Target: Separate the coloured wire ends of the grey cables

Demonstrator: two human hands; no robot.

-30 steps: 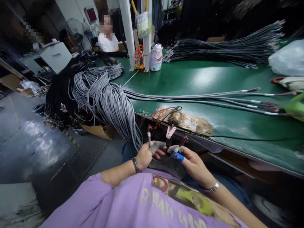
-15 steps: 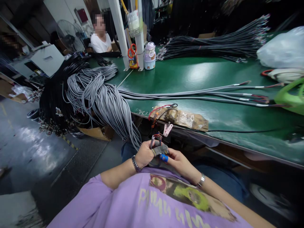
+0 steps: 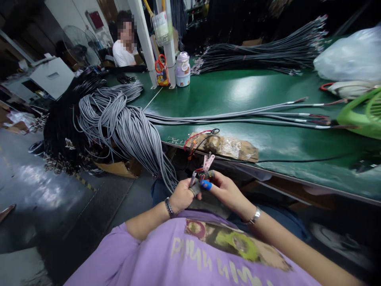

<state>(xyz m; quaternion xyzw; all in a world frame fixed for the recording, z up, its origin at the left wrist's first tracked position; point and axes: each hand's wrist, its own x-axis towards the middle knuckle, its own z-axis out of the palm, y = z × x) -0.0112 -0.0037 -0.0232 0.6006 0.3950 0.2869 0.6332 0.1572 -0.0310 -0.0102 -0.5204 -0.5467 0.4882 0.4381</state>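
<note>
My left hand (image 3: 182,196) is closed around the end of a grey cable (image 3: 192,179), close to my lap below the table edge. Its thumb wears a grey finger cot. My right hand (image 3: 223,190) meets it from the right, pinching the cable's thin coloured wire ends (image 3: 200,172); one fingertip carries a blue cot. A thick bundle of grey cables (image 3: 125,127) hangs off the green table (image 3: 253,91) just left of my hands. A pink clip (image 3: 207,161) sits at the table edge right above them.
Several grey cables (image 3: 238,117) lie stretched across the table. A taped cardboard piece (image 3: 229,146) lies at the near edge. A black cable bundle (image 3: 262,53) lies at the back, a green basket (image 3: 361,115) at right, scissors and a jar (image 3: 182,69) by white posts. A person in white (image 3: 123,55) sits far left.
My hands have come together: the right hand moved left to meet the left, and both rose slightly toward the table edge. The view shifted a little to the right.
</note>
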